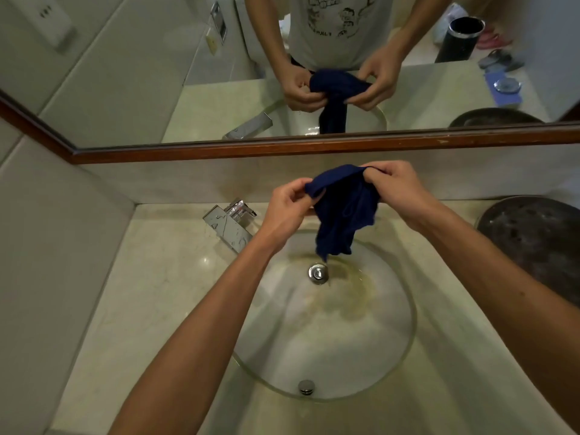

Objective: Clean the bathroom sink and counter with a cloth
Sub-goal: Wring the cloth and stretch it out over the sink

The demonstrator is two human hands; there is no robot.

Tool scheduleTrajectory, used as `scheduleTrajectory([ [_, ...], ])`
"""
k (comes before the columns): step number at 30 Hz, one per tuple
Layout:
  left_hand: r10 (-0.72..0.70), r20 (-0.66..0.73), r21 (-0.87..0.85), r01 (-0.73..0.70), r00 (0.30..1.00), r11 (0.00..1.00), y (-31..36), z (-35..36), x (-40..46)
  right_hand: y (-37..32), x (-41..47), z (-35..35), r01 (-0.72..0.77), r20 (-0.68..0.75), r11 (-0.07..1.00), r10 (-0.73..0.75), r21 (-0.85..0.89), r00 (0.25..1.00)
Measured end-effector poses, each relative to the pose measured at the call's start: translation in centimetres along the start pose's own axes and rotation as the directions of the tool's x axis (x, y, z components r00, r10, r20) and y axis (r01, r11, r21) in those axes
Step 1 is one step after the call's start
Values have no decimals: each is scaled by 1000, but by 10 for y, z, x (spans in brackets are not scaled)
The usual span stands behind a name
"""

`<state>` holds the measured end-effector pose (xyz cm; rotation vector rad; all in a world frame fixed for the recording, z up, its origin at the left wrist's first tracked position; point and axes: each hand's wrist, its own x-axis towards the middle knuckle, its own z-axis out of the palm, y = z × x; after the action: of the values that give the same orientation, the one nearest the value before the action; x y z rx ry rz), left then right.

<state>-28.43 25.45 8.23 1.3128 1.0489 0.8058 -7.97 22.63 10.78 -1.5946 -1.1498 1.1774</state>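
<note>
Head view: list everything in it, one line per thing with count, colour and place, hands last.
cloth: one, dark blue, held above the sink
sink: one, clear glass bowl, set in the counter
drain: one, chrome, bottom of the bowl
overflow cap: one, chrome, near rim
faucet: one, chrome, left of the bowl, wet with drops
counter: one, pale marble
dark round tray: one, right edge
mirror: one, brown wooden frame, behind the counter
left hand: pinches the cloth
right hand: pinches the cloth
</note>
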Motion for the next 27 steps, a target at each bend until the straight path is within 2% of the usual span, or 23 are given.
scheduleTrajectory([
  [2, 42, 1, 55, -42, 999, 998, 13, -5, -2, -7, 1, -3, -53, -1, 997, 53, -57, 999],
  [5, 120, -19, 174, -115, 993, 978, 30, -10, -5, -23, -1, -1, -105, -7, 993, 105, -54, 994],
  [8, 168, -54, 244, -150, 984, 958, 40, -14, -7, -29, -4, -2, -53, 76, 999, 52, 12, 996],
  [10, 176, -74, 244, -154, 982, 957, 43, -16, -9, -27, -11, -5, 22, 248, 1000, -21, -1, 969],
  [12, 184, -93, 250, -156, 978, 956, 43, -15, -13, -21, -15, -3, 81, 346, 993, -45, -90, 937],
  [15, 174, -129, 254, -137, 976, 957, 40, -13, -18, -5, -12, 8, 140, 327, 981, -88, -137, 941],
  [18, 149, -132, 230, -116, 980, 966, 35, -21, -22, 5, -11, 6, 97, 340, 993, -70, -64, 938],
  [20, 118, -122, 154, -99, 986, 983, 31, -27, -27, 7, -14, 0, 73, 367, 997, -55, -35, 929],
  [23, 80, -142, 79, -70, 987, 994, 28, -31, -35, 7, -17, -5, 53, 326, 999, -51, 4, 944],
  [25, 150, -164, 179, -120, 975, 976, 30, -29, -37, 6, -22, -1, 62, 289, 998, -67, 27, 955],
  [27, 284, -160, 411, -198, 945, 890, 35, -24, -37, 6, -29, 10, 76, 301, 996, -84, 39, 950],
])
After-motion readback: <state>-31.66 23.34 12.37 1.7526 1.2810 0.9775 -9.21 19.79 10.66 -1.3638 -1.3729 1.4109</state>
